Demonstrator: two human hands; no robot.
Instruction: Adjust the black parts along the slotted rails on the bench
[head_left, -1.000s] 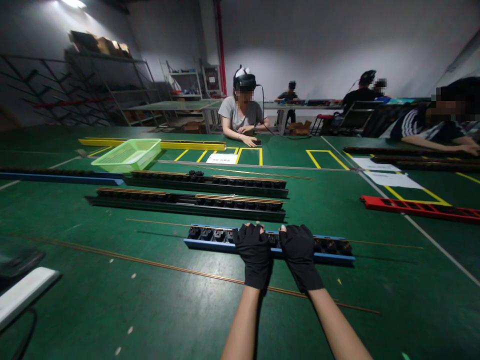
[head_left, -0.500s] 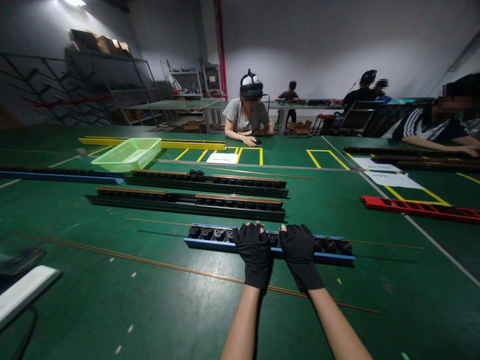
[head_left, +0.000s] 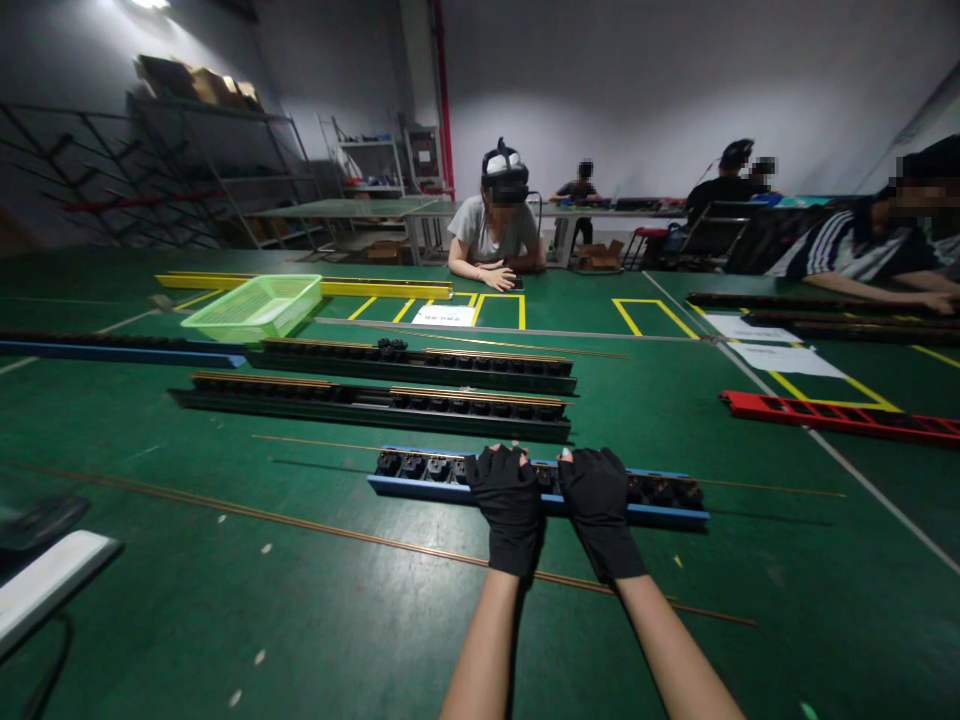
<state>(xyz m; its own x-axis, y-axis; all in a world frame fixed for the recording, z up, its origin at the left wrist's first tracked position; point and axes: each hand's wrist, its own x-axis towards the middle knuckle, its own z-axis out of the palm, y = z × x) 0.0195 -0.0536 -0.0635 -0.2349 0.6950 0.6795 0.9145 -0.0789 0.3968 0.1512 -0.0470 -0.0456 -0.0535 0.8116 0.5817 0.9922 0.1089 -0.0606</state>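
Fingers [head_left: 512, 462] of the left hand [head_left: 508, 510] and right hand [head_left: 598, 514], in black fingerless gloves, curled closed over the blue-based socket rail [head_left: 664, 503] at mid-length, gripping it, with the rail lying crosswise on the green worktop [head_left: 187, 620] just beyond a thin copper rod [head_left: 360, 539].
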